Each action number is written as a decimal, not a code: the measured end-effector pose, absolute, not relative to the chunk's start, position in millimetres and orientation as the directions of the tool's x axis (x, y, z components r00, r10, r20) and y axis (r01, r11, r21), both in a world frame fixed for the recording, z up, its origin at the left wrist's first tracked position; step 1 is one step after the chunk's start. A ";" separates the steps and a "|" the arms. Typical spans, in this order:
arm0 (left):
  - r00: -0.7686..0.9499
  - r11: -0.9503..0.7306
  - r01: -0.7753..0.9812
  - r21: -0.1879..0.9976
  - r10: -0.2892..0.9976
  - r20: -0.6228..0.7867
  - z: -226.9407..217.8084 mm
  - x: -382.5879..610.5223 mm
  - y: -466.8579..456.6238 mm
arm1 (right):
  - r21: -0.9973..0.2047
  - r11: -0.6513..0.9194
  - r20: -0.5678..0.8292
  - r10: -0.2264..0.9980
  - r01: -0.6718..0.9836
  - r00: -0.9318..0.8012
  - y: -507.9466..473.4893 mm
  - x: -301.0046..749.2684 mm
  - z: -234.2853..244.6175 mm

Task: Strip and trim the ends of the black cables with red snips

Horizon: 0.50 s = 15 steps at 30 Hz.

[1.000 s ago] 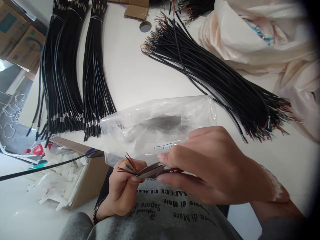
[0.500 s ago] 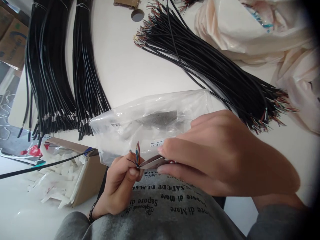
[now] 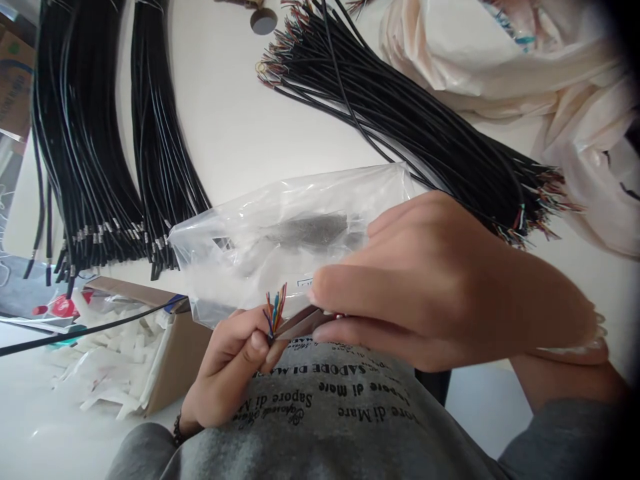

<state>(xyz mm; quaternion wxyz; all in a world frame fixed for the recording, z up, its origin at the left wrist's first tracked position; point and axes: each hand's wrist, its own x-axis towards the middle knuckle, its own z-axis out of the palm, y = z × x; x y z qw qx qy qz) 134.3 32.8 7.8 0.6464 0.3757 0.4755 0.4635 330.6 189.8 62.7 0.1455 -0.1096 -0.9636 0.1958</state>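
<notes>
Cable end: you have the cable end (image 3: 271, 339) in front of your shirt (image 3: 350, 400), just below the near edge of the clear plastic bag (image 3: 240, 267); its coloured wires (image 3: 277, 307) fan upward.
Left hand: your left hand (image 3: 225, 377) pinches the cable end between thumb and curled fingers, just under the fan.
Right hand: your right hand (image 3: 445, 287) is closed around the scissors (image 3: 303, 323), thumb and fingers on either side; the handles are mostly covered.
Blades: the tips sit at the base of the coloured wires; whether they bite the black sheath cannot be told.
Handling: judged light; the sheath should be springy and smooth enough to roll in the fingers, while the coloured wires look thin, soft and easily nicked.
Hold: best taken on the sheath close below the fan, your thumb kept off the blade line; the wires themselves make a poor grip.
Loose cable: a black cable (image 3: 100, 331) runs across at your left; whether it joins the piece you hold is hidden.
Worktop: on the worktop (image 3: 220, 127), a bundle of cables with bare wire ends (image 3: 400, 113) lies beyond your right hand, near a cream bag (image 3: 480, 60).
Scrap: a carton (image 3: 175, 360) of white pieces (image 3: 110, 373) stands at your left.
</notes>
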 end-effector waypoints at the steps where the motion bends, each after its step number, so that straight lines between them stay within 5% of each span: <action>1: 0.153 0.299 -0.291 0.909 0.952 -0.264 9.2 133.4 34.9 | -0.418 0.896 0.247 0.268 0.147 -0.931 190.3 329.9 61.6; 15: 0.406 0.476 -0.571 0.668 0.872 -0.274 25.8 137.6 59.7 | -0.492 0.869 0.335 0.246 0.053 -0.910 194.8 320.8 50.1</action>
